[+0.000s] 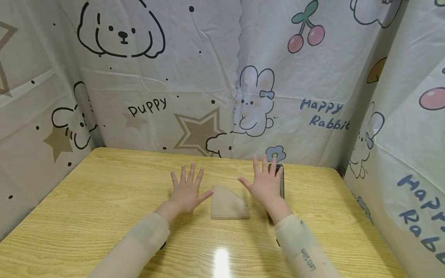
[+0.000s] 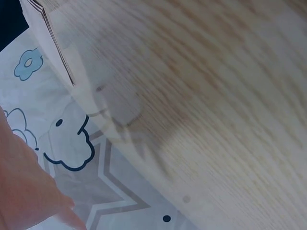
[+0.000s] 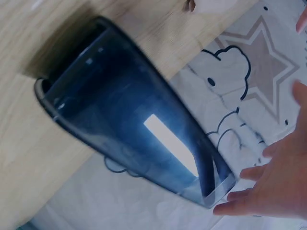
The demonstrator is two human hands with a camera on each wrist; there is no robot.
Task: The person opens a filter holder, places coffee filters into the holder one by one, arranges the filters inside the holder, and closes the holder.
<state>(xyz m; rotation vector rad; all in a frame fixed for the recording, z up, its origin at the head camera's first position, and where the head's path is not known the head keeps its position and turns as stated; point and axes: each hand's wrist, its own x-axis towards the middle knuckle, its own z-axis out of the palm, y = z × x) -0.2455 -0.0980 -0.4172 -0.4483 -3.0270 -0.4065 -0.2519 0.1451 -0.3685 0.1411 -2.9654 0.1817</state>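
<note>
Fingers spread wide, my left hand (image 1: 185, 193) is held palm down over the table, its thumb tip at the left edge of a thin tan stack of flat pieces (image 1: 227, 204). Whether the thumb touches the stack, I cannot tell. The stack has a straight front edge and a curved upper right side. To its right my right hand (image 1: 265, 187) is also spread, over a long dark glossy object (image 1: 282, 185) that it partly hides. In the right wrist view this dark object (image 3: 110, 105) has a shiny face and rounded rim, with the fingertips near its far end.
The wood-grain table (image 1: 114, 181) is enclosed by a printed cloth (image 1: 194, 77) along the back and both sides. A small dark thing (image 1: 163, 245) shows beside the left sleeve, mostly hidden. Light glares on the table's front part.
</note>
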